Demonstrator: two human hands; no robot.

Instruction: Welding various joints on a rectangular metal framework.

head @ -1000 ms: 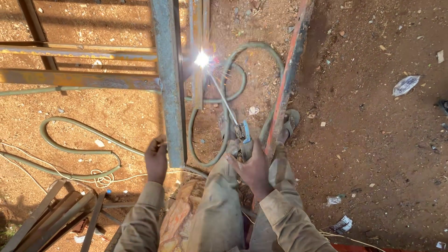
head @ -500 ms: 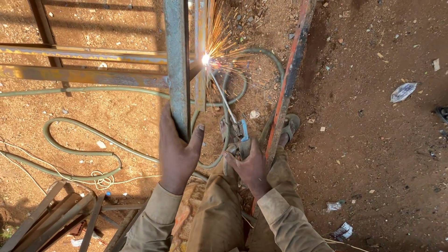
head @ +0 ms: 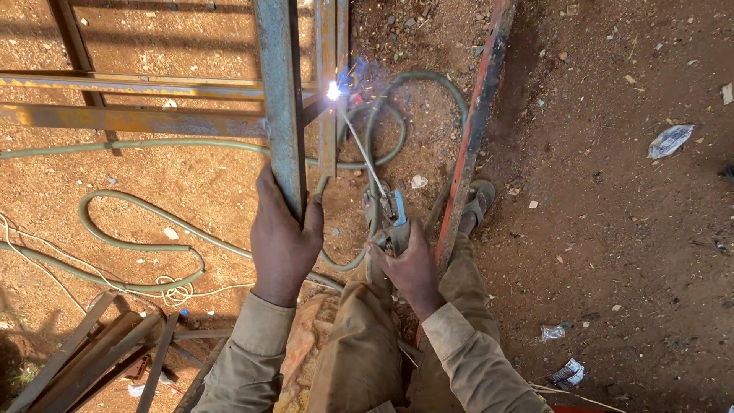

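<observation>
The left hand (head: pixel 284 241) is closed around the lower end of a blue-grey, rust-flecked vertical steel bar (head: pixel 279 99), the fingers wrapped over its front face and the thumb on its right edge. This bar rises from the hand to the top edge of the view and crosses two rusty yellow horizontal steel rails (head: pixel 130 118) on the left.

The right hand (head: pixel 411 268) is closed on the grip of a blue-jawed electrode holder (head: pixel 394 218). A thin grey welding rod (head: pixel 363 157) runs from the holder up and to the left. Its tip meets a narrower rusty vertical steel strip (head: pixel 327 46) just right of the blue-grey bar, where a bright white arc (head: pixel 334 90) burns with a few sparks and a bluish haze beside it.

A grey-green cable (head: pixel 138 237) lies in loose loops on the red-brown dirt ground (head: pixel 612 229), passing behind the bars and curling near the holder. A thin white cord (head: pixel 172 292) is tangled over it at lower left. A long orange-red steel bar (head: pixel 478 130) lies diagonally to the right of the right hand, with a sandalled foot (head: pixel 478 203) touching its right side. Dark steel lengths (head: pixel 92 348) are stacked at lower left. Scraps of crumpled litter (head: pixel 670 140) lie well apart on the ground at right.
</observation>
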